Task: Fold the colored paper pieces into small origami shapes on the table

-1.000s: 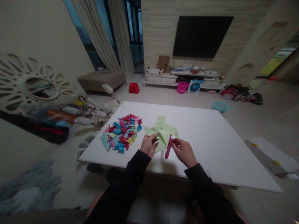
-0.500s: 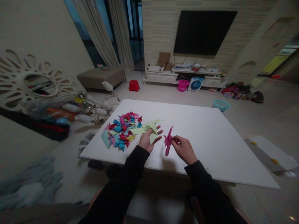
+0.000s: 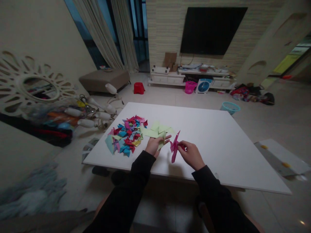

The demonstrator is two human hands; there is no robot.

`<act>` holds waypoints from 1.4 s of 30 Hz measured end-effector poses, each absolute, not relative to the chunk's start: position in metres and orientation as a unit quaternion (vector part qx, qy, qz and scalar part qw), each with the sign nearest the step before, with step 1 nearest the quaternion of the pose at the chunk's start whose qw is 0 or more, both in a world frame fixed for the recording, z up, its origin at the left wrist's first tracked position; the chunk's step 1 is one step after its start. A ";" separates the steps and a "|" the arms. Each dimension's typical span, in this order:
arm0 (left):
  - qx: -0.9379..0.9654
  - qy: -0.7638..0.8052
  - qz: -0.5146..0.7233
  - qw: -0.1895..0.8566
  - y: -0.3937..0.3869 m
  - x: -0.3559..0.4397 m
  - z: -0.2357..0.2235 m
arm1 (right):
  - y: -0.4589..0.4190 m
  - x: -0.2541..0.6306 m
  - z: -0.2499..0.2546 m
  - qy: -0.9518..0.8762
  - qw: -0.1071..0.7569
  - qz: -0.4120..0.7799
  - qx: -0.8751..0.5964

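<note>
My left hand (image 3: 155, 146) holds a pale green origami crane (image 3: 158, 132) by its near part, with the thumb over the paper and some fingers stretched out beyond it. Just to the right, my right hand (image 3: 191, 154) pinches a magenta origami crane (image 3: 175, 147) above the table, its long narrow points tilted up and down. The two paper cranes are close but apart. Left of my left hand lies a heap of folded paper cranes (image 3: 126, 133) in red, blue, pink, purple and yellow.
The white table (image 3: 213, 139) stretches out in front of me. Beyond it stand a red stool (image 3: 139, 88), a pink bucket (image 3: 190, 87) and a blue basket (image 3: 230, 107). A lamp with several white shades (image 3: 86, 123) stands off the table's left edge.
The pale green crane has turned in my left hand, and that hand has shifted slightly right. My right hand keeps the magenta crane in nearly the same place.
</note>
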State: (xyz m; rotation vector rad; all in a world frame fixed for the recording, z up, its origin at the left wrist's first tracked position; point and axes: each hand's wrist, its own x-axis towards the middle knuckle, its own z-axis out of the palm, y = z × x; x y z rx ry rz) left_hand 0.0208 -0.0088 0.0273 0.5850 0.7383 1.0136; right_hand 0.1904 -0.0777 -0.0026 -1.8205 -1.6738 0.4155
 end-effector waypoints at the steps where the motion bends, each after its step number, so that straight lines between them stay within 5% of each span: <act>1: 0.277 0.340 0.465 0.769 -0.007 0.021 0.026 | -0.077 0.190 -0.003 -0.634 0.311 0.158 -0.690; 18: 0.283 0.290 0.475 0.781 -0.014 0.029 0.019 | -0.078 0.190 -0.007 -0.633 0.293 0.158 -0.699; 25: 0.196 0.334 0.381 0.839 -0.009 0.019 0.022 | -0.079 0.189 -0.002 -0.642 0.267 0.155 -0.702; 42: 0.201 0.377 0.498 0.755 -0.008 0.024 0.019 | -0.080 0.187 -0.004 -0.645 0.264 0.160 -0.699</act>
